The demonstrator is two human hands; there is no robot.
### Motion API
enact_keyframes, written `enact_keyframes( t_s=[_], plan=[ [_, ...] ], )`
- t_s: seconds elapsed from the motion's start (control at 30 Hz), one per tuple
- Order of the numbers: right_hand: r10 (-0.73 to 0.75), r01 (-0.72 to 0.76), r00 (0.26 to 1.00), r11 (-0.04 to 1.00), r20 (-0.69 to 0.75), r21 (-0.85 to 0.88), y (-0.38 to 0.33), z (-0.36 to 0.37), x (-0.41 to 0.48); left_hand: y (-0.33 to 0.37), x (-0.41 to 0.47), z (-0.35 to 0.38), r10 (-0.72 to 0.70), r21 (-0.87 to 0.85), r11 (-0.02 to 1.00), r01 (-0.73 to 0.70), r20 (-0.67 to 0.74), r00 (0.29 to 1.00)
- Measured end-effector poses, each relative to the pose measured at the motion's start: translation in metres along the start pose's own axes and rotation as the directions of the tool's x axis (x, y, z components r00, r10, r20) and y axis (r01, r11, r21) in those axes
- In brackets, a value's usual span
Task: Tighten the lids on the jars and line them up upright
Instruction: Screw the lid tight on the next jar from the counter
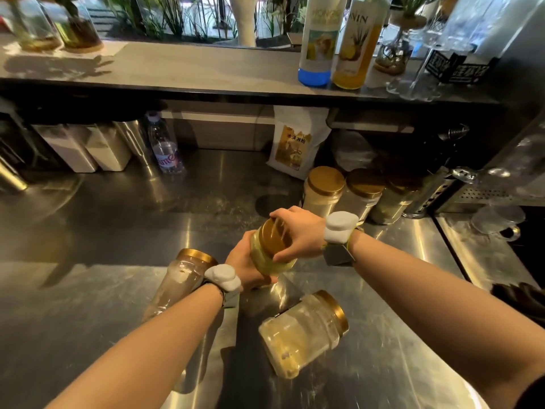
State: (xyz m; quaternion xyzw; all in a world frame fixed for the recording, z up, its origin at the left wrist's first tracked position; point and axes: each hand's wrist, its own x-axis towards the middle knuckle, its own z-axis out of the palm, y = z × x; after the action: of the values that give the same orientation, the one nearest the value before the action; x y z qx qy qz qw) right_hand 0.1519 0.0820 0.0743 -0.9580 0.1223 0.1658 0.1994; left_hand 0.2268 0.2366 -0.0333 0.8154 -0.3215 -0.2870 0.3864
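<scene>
Above the steel counter I hold a tilted jar of yellowish powder. My left hand grips its body from below. My right hand grips its gold lid, fingers curled round the rim. Three jars with gold lids stand upright in a row at the back right: one, a second and a third. A nearly empty jar lies on its side to the left, partly behind my left wrist. Another jar lies on its side in front, its lid pointing right.
A white powder bag leans behind the upright jars. A water bottle and white containers stand at the back left. Syrup bottles stand on the raised shelf. A drain tray and a glass cup are at the right.
</scene>
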Motion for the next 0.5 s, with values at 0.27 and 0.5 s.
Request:
enact_keyframes(
  t_s=[0.27,0.5],
  plan=[
    [-0.132,0.133,0.991,0.991,0.020,-0.020,0.011,0.005,-0.006,0.003,0.005,-0.004,0.030,0.013,0.999,-0.031,0.020,0.999],
    [-0.269,0.269,0.963,0.960,0.012,-0.079,0.017,0.009,-0.009,-0.001,0.008,-0.009,0.014,-0.127,0.992,-0.001,0.102,0.995]
  ],
)
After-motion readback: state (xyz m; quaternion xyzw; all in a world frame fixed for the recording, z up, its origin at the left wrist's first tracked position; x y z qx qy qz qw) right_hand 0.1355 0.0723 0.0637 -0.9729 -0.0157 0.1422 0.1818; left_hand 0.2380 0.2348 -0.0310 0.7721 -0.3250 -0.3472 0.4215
